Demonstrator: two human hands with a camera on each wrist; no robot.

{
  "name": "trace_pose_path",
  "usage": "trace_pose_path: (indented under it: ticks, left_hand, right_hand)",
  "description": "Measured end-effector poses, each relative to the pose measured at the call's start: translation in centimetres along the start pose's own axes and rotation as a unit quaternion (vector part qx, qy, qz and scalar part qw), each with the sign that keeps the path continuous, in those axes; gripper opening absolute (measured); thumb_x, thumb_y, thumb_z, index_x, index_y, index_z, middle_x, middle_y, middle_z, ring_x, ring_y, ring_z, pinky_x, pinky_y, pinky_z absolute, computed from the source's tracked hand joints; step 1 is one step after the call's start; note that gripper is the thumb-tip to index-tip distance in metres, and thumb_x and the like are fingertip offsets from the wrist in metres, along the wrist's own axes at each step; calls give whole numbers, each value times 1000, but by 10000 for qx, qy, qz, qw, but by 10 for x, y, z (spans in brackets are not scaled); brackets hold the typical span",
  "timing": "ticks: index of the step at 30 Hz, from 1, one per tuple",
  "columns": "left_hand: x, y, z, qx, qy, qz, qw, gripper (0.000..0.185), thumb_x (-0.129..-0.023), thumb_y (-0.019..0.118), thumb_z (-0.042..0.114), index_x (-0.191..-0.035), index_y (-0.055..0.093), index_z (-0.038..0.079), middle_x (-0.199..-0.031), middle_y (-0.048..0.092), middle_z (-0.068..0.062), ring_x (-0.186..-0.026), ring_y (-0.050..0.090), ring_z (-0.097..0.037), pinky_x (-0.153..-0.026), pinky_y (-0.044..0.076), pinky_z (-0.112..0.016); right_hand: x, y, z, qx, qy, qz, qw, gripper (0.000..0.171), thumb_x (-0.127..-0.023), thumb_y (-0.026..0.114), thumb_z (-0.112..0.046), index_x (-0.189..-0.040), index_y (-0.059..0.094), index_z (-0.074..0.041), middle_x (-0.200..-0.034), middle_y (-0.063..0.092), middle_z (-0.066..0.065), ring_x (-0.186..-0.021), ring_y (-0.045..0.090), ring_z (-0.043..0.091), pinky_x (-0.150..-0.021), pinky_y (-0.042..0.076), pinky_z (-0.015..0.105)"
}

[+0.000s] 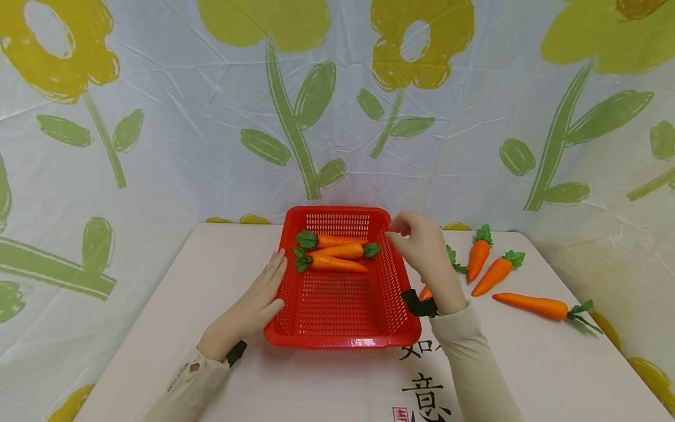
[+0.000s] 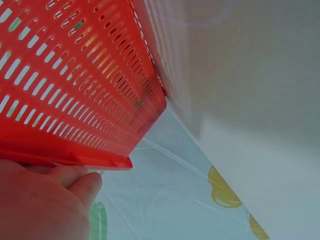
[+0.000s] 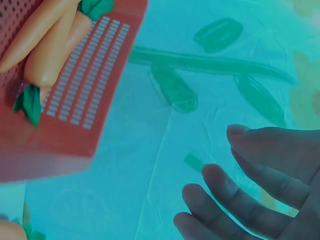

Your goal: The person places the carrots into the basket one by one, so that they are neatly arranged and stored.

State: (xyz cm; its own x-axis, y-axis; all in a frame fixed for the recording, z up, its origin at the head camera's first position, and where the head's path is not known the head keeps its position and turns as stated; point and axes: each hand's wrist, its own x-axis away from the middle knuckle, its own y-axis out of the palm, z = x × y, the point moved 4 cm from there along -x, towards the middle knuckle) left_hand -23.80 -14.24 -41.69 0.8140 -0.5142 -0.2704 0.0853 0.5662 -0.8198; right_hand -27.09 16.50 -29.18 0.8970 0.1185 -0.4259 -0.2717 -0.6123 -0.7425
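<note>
Head view alone shows 3 carrots (image 1: 337, 256) in the basket (image 1: 343, 337); both hands' fingers relaxed, holding nothing.

a staged tabletop set: pale table (image 1: 316, 381) against a draped flower-print backdrop sheet (image 1: 474, 146)

Cream long sleeves, black wrist straps

Bright, even light with soft shadows. The head view is sharp but bends at its edges. The right wrist view has a strong cyan cast; near fingers (image 3: 250, 170) blur.
</note>
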Motion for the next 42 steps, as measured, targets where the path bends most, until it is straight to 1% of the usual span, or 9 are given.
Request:
trace_pose_path:
  ticks: [4, 9, 19, 23, 26, 29, 33, 39, 42]
  left_hand:
    - [0, 0, 0, -6, 22, 9, 10000, 73, -86, 44, 8, -148, 9, -4, -157, -2, -13, -143, 0, -33, -112, 12, -52]
    - [0, 0, 0, 12, 14, 1, 10000, 73, -86, 44, 8, -149, 9, -4, -157, -3, -12, -143, -1, -32, -112, 12, -52]
    - [0, 0, 1, 27, 20, -16, 10000, 73, -86, 44, 9, -149, 9, -3, -157, -3, -11, -143, -2, -31, -112, 12, -53]
    - [0, 0, 0, 28, 21, -17, 10000, 73, -86, 43, 9, -149, 8, -2, -157, -3, -11, -143, -2, -31, -112, 11, -53]
    - [1, 0, 0, 51, 13, -5, 10000, 73, -86, 44, 9, -149, 8, -2, -157, -3, -12, -143, -1, -32, -112, 11, -53]
    - [1, 0, 0, 59, 9, 8, 10000, 73, -86, 43, 9, -149, 9, -3, -157, -3, -12, -143, -1, -32, -112, 11, -53]
    - [1, 0, 1, 40, 20, -20, 10000, 72, -86, 43, 9, -149, 8, -3, -157, -3, -12, -143, -2, -32, -112, 11, -51]
    - [0, -1, 1, 70, 46, 9, 10000, 73, -86, 44, 8, -149, 9, -3, -157, -2, -12, -143, -1, -32, -112, 12, -52]
    - [1, -1, 1, 48, 56, 41, 10000, 73, -86, 44, 8, -149, 9, -4, -157, -2, -13, -143, 0, -33, -111, 13, -53]
  right_hand:
    - [10, -9, 11, 90, 16, 256, 9996, 6, -84, 65, -16, -86, 66, -10, -83, 64, 6, -79, 55, 25, -70, 46, 40]
    - [22, -19, 28, 127, 154, 431, 9989, 8, -84, 68, -16, -86, 65, -9, -83, 65, 7, -77, 56, 24, -70, 47, 40]
    - [42, -26, 72, 285, 664, 382, 9967, 10, -84, 67, -13, -90, 65, -4, -86, 65, 12, -78, 55, 26, -70, 46, 39]
    - [49, -31, 93, 382, 920, 369, 9943, 12, -85, 66, -14, -91, 65, -4, -85, 66, 13, -76, 55, 26, -63, 46, 34]
    - [52, -37, 106, 409, 1063, 414, 9926, 13, -85, 66, -17, -92, 65, -5, -86, 67, 14, -70, 57, 25, -58, 46, 32]
    - [54, -42, 116, 461, 1179, 438, 9910, 16, -86, 65, -19, -93, 66, -4, -88, 68, 16, -70, 59, 27, -59, 48, 37]
    - [59, -49, 129, 547, 1451, 392, 9871, 21, -87, 64, -20, -95, 65, -1, -91, 67, 20, -79, 59, 32, -65, 48, 42]
    - [65, -58, 151, 594, 1878, 352, 9798, 24, -88, 62, -19, -97, 63, 3, -96, 64, 25, -85, 55, 36, -66, 48, 44]
    - [68, -59, 160, 592, 2118, 229, 9753, 26, -88, 61, -20, -98, 63, 4, -99, 63, 27, -86, 54, 37, -68, 47, 46]
